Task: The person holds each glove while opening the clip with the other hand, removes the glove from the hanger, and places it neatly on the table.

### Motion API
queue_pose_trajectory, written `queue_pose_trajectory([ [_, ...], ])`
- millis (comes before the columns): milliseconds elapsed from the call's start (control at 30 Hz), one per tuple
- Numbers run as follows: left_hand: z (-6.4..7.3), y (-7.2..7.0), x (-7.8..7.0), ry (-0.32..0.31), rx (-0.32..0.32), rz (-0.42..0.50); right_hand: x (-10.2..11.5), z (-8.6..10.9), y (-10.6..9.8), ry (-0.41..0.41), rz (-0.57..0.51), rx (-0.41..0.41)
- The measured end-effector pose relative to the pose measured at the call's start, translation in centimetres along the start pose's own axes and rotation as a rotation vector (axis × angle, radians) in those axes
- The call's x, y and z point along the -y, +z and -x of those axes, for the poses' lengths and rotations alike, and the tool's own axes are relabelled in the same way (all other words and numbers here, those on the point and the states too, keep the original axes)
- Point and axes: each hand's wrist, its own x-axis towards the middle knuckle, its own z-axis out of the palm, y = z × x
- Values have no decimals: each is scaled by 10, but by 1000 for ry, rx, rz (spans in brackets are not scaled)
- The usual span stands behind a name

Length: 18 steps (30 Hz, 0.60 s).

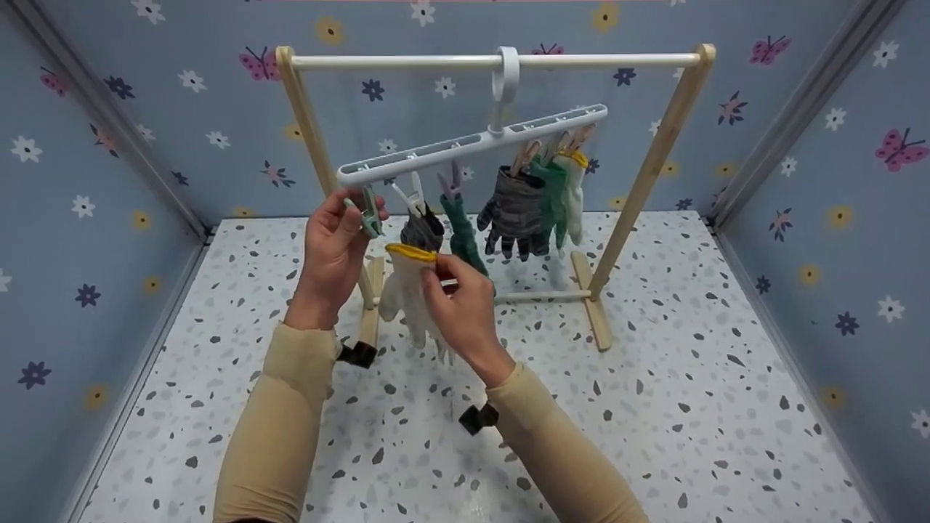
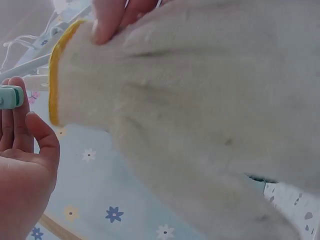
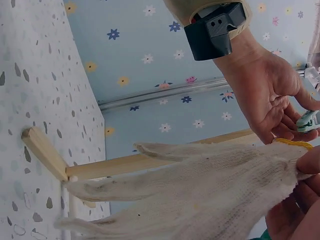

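Head view: the left hand (image 1: 333,250) grips the pale green clip (image 1: 372,214) beneath the left end of the white hanger (image 1: 436,155). The right hand (image 1: 468,305) pinches the white glove (image 1: 408,287) at its yellow-edged cuff, near the clip.

Left wrist view: cuff and clip are apart.

Right wrist view: the glove hangs fingers down.

Beyond the fingers (image 1: 465,269), a blue back wall (image 1: 421,109) bears flowers and butterflies; matching side walls (image 1: 94,240) flank them left and right, with grey corner strips (image 1: 112,120). Below lies a white, grey-flecked surface (image 1: 654,407); behind them stands a wooden frame (image 1: 649,174).
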Motion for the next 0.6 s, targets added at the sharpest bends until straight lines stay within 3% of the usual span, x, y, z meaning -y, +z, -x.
queue_pose_trajectory([
  [333,2,-4,-1,-9,4,-79,-5,12,-20,0,-8,-35],
  [600,2,-6,-1,-19,-2,-88,-9,27,-39,-10,-17,-84],
])
